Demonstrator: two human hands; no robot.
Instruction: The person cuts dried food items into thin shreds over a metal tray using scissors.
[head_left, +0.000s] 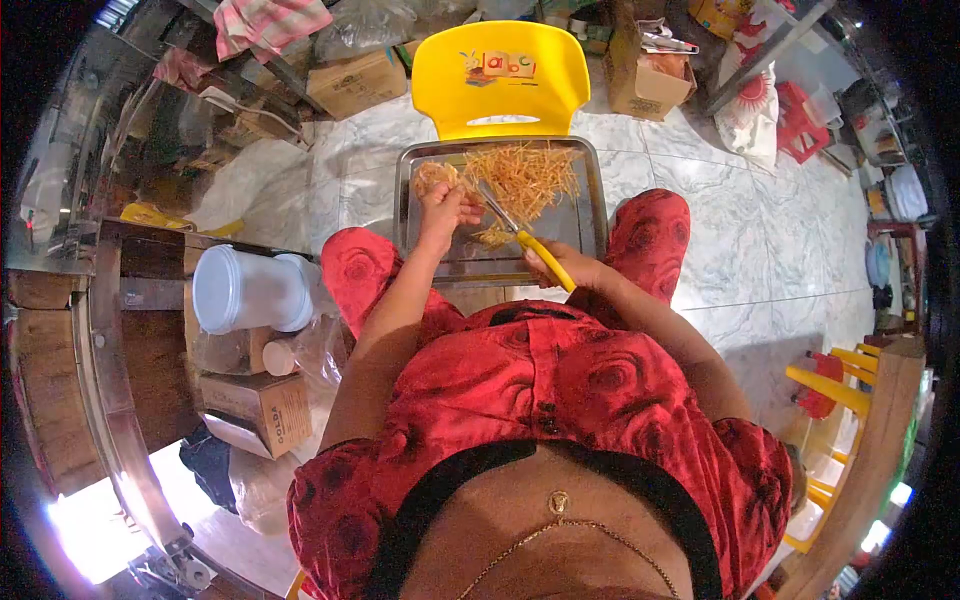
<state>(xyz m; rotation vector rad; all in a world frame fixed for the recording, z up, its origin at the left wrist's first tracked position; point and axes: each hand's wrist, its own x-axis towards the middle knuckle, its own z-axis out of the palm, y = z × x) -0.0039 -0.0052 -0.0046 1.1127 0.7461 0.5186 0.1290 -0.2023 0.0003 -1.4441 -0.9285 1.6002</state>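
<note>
My left hand (pixel 447 212) pinches a pale brown, dry-looking clump (pixel 434 178) over the left side of a metal tray (pixel 403 215). My right hand (pixel 563 264) is wrapped round the yellow handle of what look like scissors (pixel 508 219). Their metal blades point up and left, towards the fingers of my left hand. A loose heap of thin, golden-brown strips (pixel 525 183) lies on the tray's right half. Smaller bits are scattered just below the blades. How the blades meet the clump is too small to make out.
The tray rests in front of a yellow chair back (pixel 500 75), between my knees. White lidded tubs (pixel 217 290) and a cardboard box (pixel 262 412) stand at my left. More boxes (pixel 358 83) are beyond the tray. Yellow chairs (pixel 835 390) stand at the right.
</note>
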